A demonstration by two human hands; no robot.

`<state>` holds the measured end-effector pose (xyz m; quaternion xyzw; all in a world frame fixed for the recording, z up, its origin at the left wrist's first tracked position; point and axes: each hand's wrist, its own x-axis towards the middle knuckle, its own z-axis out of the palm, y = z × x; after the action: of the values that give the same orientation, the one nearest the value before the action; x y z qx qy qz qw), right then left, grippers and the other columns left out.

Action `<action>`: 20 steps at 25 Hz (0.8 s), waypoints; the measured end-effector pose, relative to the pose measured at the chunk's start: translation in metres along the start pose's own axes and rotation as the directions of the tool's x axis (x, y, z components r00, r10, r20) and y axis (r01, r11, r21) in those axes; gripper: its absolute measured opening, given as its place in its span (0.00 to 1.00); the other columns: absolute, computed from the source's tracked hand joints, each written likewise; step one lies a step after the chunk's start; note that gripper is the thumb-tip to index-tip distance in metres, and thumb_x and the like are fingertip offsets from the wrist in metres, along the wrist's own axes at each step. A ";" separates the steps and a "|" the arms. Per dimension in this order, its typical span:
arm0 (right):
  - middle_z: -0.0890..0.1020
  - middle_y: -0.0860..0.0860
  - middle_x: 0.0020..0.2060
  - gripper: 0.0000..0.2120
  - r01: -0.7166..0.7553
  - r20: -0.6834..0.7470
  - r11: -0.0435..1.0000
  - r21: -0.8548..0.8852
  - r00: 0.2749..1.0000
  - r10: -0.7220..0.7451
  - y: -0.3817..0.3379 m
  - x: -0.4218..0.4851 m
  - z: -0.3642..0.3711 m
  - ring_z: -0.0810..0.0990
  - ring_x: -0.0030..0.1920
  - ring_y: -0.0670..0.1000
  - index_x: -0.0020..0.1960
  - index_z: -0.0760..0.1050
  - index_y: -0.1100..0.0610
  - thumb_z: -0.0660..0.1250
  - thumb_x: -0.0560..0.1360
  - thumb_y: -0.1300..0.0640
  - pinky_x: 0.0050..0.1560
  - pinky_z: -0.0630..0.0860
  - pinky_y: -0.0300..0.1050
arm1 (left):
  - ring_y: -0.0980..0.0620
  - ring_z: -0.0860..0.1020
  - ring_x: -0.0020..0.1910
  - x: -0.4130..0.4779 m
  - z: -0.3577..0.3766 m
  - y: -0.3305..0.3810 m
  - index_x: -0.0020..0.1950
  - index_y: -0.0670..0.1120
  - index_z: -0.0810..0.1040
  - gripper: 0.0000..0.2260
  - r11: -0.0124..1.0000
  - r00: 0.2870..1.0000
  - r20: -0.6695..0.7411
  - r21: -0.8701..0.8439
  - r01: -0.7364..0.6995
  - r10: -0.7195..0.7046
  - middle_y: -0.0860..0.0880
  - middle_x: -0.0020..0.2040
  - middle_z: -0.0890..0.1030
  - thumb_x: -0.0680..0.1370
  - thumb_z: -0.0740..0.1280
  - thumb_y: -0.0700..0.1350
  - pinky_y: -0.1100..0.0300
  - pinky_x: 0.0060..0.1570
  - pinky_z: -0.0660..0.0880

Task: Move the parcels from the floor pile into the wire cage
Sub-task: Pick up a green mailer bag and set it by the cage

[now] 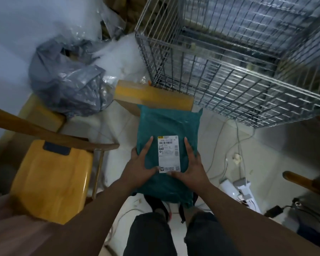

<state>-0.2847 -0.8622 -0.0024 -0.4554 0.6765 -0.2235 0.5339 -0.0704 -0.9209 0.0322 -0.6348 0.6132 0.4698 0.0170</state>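
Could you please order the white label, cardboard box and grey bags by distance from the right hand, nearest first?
1. white label, beside the right hand.
2. cardboard box, ahead, past the green parcel.
3. grey bags, far left.

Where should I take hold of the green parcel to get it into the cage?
Take the parcel by its two long side edges, about mid-length, one hand from each side. It is a flat, soft bag held label up and pointing at the cage, so an end grip would probably let it sag. The left hand and right hand flank the label there.
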 end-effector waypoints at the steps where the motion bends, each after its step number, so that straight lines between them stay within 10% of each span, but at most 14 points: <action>1: 0.56 0.52 0.79 0.62 -0.007 0.018 1.000 -0.010 1.000 0.007 0.003 0.012 0.011 0.59 0.79 0.55 0.79 0.38 0.30 0.82 0.63 0.41 0.75 0.63 0.56 | 0.40 0.70 0.72 0.009 0.000 -0.014 0.75 0.78 0.42 0.48 1.000 1.000 -0.004 -0.006 0.016 -0.016 0.45 0.75 0.59 0.73 0.76 0.57 0.49 0.65 0.74; 6: 0.56 0.54 0.79 0.62 -0.026 0.062 0.999 -0.042 0.998 0.029 0.021 0.075 0.072 0.63 0.77 0.57 0.80 0.39 0.33 0.82 0.65 0.44 0.71 0.62 0.46 | 0.39 0.71 0.71 0.061 -0.004 -0.086 0.76 0.77 0.43 0.47 0.996 0.997 -0.033 -0.042 0.074 -0.076 0.43 0.76 0.60 0.73 0.76 0.58 0.48 0.68 0.72; 20: 0.56 0.54 0.80 0.62 -0.005 0.074 0.994 -0.113 0.997 0.013 0.152 0.250 0.253 0.59 0.79 0.58 0.80 0.39 0.34 0.81 0.64 0.37 0.76 0.62 0.58 | 0.36 0.66 0.75 0.228 0.039 -0.294 0.76 0.75 0.40 0.48 0.991 0.991 -0.045 -0.049 0.127 -0.129 0.38 0.77 0.58 0.73 0.75 0.59 0.45 0.71 0.68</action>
<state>-0.1121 -0.9559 -0.3357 -0.4895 0.6698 -0.1655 0.5332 0.0967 -0.9988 -0.2935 -0.6842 0.5605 0.4664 0.0175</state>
